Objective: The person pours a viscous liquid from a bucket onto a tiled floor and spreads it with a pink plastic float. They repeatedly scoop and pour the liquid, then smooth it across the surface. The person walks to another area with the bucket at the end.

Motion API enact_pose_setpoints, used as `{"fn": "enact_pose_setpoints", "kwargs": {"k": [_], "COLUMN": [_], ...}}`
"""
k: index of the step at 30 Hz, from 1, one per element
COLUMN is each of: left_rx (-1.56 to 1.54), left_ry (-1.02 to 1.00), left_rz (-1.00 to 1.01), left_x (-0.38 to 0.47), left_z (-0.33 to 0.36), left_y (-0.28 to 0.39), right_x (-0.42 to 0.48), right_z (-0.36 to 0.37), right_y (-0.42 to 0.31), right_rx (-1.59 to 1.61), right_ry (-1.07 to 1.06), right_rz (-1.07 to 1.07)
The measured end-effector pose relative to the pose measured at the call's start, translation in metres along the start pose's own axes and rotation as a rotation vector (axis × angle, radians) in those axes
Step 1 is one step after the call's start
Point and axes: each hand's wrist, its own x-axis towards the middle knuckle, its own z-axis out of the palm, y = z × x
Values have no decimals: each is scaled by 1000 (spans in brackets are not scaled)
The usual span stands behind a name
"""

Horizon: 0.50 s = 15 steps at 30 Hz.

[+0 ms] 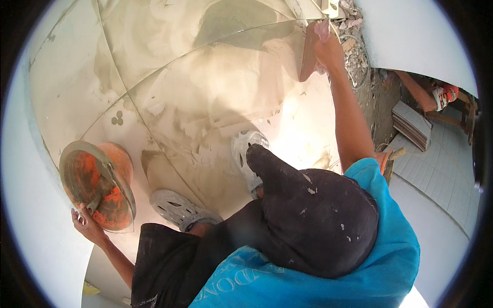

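Observation:
My right hand (327, 48) is stretched ahead to the floor's right edge. It holds a reddish-brown flat piece (308, 56), with crumpled pinkish cloth-like material at its ends; what it is made of is unclear. Beneath it lies a tiled floor (238, 84) streaked with greyish-beige residue. My left hand (86, 225) is at the near rim of an orange bucket (121, 163), fingers partly curled; a firm grip cannot be made out. Grey material coats the bucket's inside, and a dark, stick-like shape (96, 198) lies within.
My feet, in grey clogs (175, 208), stand on the tiles. Rubble (352, 57) with a cable runs along the right edge. Past it are stacked tiles (412, 125) and another person's arm (420, 94). White walls (416, 34) flank the space.

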Motion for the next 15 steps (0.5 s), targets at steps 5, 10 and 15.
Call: {"fn": "enact_pose_setpoints", "kwargs": {"k": [5, 10, 15], "left_rx": [85, 474, 527], "left_ry": [80, -12, 107], "left_rz": [119, 208, 328], "left_x": [6, -2, -1], "left_z": [-5, -10, -14], "left_y": [-10, 15, 2], "right_x": [10, -10, 8], "right_z": [17, -16, -46], "right_y": [-70, -142, -145], "right_rx": [98, 4, 15], "right_ry": [-4, -185, -101], "right_rz": [-80, -112, -236]}}
